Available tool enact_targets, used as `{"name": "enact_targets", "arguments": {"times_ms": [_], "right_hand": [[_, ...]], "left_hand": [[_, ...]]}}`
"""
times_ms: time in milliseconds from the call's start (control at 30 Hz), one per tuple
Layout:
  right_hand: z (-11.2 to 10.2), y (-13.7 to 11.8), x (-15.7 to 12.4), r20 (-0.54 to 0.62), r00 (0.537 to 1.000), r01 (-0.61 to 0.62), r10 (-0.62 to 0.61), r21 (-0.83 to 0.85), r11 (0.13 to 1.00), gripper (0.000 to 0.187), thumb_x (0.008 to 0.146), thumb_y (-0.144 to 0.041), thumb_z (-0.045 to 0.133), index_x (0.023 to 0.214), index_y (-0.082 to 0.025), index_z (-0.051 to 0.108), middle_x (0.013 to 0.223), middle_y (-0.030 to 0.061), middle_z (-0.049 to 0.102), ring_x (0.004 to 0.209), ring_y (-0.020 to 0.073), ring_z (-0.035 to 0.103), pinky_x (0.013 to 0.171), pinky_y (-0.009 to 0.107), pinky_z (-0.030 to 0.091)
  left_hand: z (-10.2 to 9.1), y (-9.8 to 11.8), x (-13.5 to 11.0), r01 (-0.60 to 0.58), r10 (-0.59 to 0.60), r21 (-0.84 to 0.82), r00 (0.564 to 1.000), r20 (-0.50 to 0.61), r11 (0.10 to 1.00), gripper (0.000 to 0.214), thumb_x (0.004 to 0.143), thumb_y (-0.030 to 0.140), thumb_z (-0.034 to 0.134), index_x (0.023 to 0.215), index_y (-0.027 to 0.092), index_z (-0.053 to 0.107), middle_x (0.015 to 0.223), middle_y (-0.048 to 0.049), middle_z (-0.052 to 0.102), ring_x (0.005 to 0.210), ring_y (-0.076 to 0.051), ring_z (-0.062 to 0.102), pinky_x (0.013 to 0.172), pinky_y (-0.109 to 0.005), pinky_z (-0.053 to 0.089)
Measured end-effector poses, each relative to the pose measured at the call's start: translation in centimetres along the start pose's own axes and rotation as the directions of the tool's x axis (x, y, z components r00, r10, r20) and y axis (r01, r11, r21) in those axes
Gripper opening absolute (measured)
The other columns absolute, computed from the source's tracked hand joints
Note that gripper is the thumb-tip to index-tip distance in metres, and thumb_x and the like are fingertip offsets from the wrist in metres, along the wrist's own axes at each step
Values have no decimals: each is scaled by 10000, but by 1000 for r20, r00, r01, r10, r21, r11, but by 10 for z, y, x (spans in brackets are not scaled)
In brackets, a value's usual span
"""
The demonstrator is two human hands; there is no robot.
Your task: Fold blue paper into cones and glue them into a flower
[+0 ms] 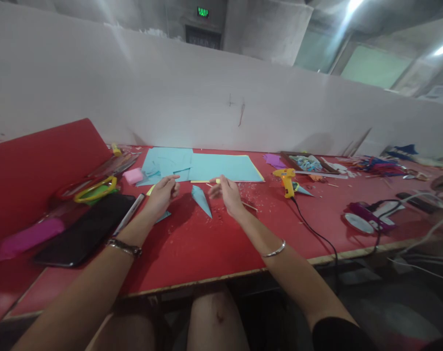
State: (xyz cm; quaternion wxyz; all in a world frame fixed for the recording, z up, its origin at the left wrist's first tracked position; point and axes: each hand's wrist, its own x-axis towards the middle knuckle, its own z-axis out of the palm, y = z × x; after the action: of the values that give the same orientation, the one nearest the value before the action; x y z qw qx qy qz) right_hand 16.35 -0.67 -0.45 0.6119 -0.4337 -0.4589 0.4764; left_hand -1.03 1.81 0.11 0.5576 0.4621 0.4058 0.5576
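Observation:
A light blue paper cone (201, 201) lies on the red tabletop between my two hands, touched by neither, its narrow tip towards me. To its left, my left hand (164, 194) hovers with fingers curled in and the index finger pointing forward; whatever is inside the curl is hidden. My right hand (227, 194) is to the right of the cone, its fingers loosely bent and apart. A small yellow spot shows at its fingertips, too blurred to name. Light blue sheets (225, 166) lie flat just beyond both hands.
A yellow hot glue gun (288, 181) stands at right beside another blue cone (304, 190), its black cord crossing the table edge. A black phone (86, 231), a pen (129, 213) and yellow-handled scissors (97, 190) lie left. A tray (309, 162) of scraps sits at back right.

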Motion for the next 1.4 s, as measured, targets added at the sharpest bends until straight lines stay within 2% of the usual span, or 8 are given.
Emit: {"name": "enact_targets", "arguments": {"times_ms": [100,300,533,667,800,1067,1233,1400], "right_hand": [[-1,1,-1,-38,994,96,-98,-61,993,263,734,-412,523,651,-166,563,442,-61,475,395,57,423,449,201,372],[2,2,1,-3,996,89,-89,141,986,248,678,-347,604,873,-198,569,844,9,637,760,112,614,745,266,460],[0,0,-2,2,1000,23,-24,67,997,265,691,-424,582,645,-167,537,513,-44,523,436,57,453,482,210,392],[4,-3,-6,47,998,43,-49,124,991,230,589,-293,683,703,-186,515,625,-65,550,522,49,489,548,195,417],[6,-8,-8,116,993,-48,15,284,958,247,640,-316,653,734,-203,455,717,-26,626,692,94,599,704,241,463],[0,-5,-4,178,983,-111,50,352,930,272,678,-393,616,628,-194,438,486,-88,468,412,29,393,439,160,361],[1,-10,-5,221,971,-176,90,413,894,197,646,-222,646,808,-225,534,667,-68,594,608,46,553,607,168,463],[0,-9,-4,246,967,-161,70,373,914,129,740,-279,581,848,-209,584,766,-13,635,742,77,597,702,208,488]], "left_hand": [[0,1,-1,7,-6,13,1000,-8,1000,204,711,131,472,911,141,507,584,55,490,443,-35,383,456,-157,301],[0,0,1,6,-6,-41,1000,8,999,186,709,113,484,891,146,506,558,55,488,453,-41,391,462,-154,309],[1,0,0,-78,82,-47,994,77,996,117,810,212,435,860,160,526,459,76,315,406,-54,276,388,-152,206],[1,0,-1,-103,106,-44,992,64,994,112,814,201,428,844,155,526,477,76,292,427,-54,282,405,-150,222],[1,-1,-1,-100,101,-23,993,61,995,100,795,219,464,845,157,525,489,80,277,429,-51,278,402,-156,205],[0,-3,2,-89,88,19,995,45,996,137,751,267,521,844,167,515,486,87,290,420,-50,274,398,-164,194],[-1,-4,2,-102,101,32,994,41,994,183,741,303,533,853,159,524,489,88,305,429,-48,286,414,-164,224],[-2,-6,2,-105,103,50,994,42,993,211,750,320,533,877,153,529,495,90,293,423,-46,266,408,-169,208]]}}
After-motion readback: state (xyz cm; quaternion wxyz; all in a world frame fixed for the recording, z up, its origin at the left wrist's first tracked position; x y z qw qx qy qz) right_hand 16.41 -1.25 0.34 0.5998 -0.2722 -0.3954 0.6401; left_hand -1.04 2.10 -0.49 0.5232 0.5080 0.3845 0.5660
